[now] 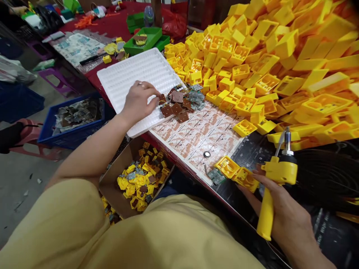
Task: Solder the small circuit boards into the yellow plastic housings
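My left hand (141, 101) reaches over the white ribbed tray (131, 71), thumb and forefinger closing on a small brown circuit board (162, 99) at the edge of a loose heap. More brown boards (176, 109) and grey-green boards (197, 96) lie in that heap. In my right hand (288, 213) is a yellow soldering gun (265, 216), its metal tip pointing up and away. That hand's fingertips also touch a yellow plastic housing (246, 178). Against it lies another open yellow housing (227, 167), with a green circuit board (215, 175) and wires at its left side.
A tall pile of yellow housings (252, 74) fills the table's right and back. A small round metal-rimmed piece (206, 154) lies on the printed sheet (182, 138). Below the edge stands a cardboard box (112, 183) of yellow parts, and left a blue crate (70, 134). Green trays (153, 37) sit behind.
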Motion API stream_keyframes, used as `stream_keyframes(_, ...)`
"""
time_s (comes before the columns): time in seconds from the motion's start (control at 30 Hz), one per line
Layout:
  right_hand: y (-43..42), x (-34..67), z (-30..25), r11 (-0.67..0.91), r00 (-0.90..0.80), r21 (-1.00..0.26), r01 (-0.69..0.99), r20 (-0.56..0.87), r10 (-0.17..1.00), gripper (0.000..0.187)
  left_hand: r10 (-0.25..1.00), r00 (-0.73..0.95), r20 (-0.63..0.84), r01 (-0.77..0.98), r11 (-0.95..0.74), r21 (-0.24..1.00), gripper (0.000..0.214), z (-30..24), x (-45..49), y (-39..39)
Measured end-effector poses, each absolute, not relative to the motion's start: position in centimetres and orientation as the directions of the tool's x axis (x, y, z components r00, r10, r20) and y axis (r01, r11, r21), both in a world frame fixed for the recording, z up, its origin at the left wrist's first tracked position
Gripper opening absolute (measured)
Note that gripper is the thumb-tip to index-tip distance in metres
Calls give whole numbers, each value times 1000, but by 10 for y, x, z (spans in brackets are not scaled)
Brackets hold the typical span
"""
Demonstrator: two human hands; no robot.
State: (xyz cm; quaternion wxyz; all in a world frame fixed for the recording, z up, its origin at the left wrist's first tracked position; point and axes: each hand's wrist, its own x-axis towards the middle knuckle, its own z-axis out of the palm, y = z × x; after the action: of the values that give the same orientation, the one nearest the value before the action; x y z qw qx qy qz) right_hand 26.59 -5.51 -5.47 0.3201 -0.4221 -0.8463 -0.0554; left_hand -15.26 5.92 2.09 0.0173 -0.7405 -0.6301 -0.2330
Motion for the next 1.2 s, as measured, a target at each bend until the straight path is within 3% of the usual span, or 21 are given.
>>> stream_keyframes(0.17, -61, 271, -61, 610, -417, -165, 775, 591, 690, 68, 982, 181, 44, 960, -167, -223, 18, 31, -116, 99)
stream_keyframes(0.23, -62, 274, -65, 604, -408, -168, 779, 597, 691, 65, 984, 178, -20, 944, -176, -280, 21, 36, -116, 99)
stream_keyframes(0.3, -62, 277, -67, 609, -408, -181, 772, 593, 694, 66, 990, 143, -7, 973, -142, -183, 23, 43, -123, 94)
stream_keyframes(0.4, -60, 278, -67, 629, -425, -206, 749, 580, 695, 62, 993, 45, 110, 982, -64, 176, 23, 53, -134, 84)
stream_keyframes(0.5, -59, 270, -62, 628, -414, -237, 742, 575, 706, 55, 976, 11, 219, 858, -122, 499, 23, 62, -129, 71)
stream_keyframes(0.6, -59, 258, -58, 624, -407, -274, 732, 560, 722, 45, 972, 112, 209, 741, -222, 634, 29, 60, -101, 58)
stream_keyframes(0.7, -59, 249, -58, 605, -396, -318, 730, 525, 753, 42, 921, 373, 114, 674, -353, 648, 21, 43, -62, 43)
stream_keyframes(0.83, -62, 251, -57, 568, -351, -343, 749, 521, 778, 45, 767, 639, 50, 639, -567, 520, 18, 7, -16, 26)
stream_keyframes(1.0, -73, 262, -43, 578, -349, -345, 739, 538, 767, 46, 672, 720, 173, 598, -727, 338, 21, -16, 16, 18)
stream_keyframes(1.2, -101, 289, -13, 573, -200, -436, 694, 648, 735, 33, 676, 730, 103, 611, -712, 346, 18, -11, 34, 19)
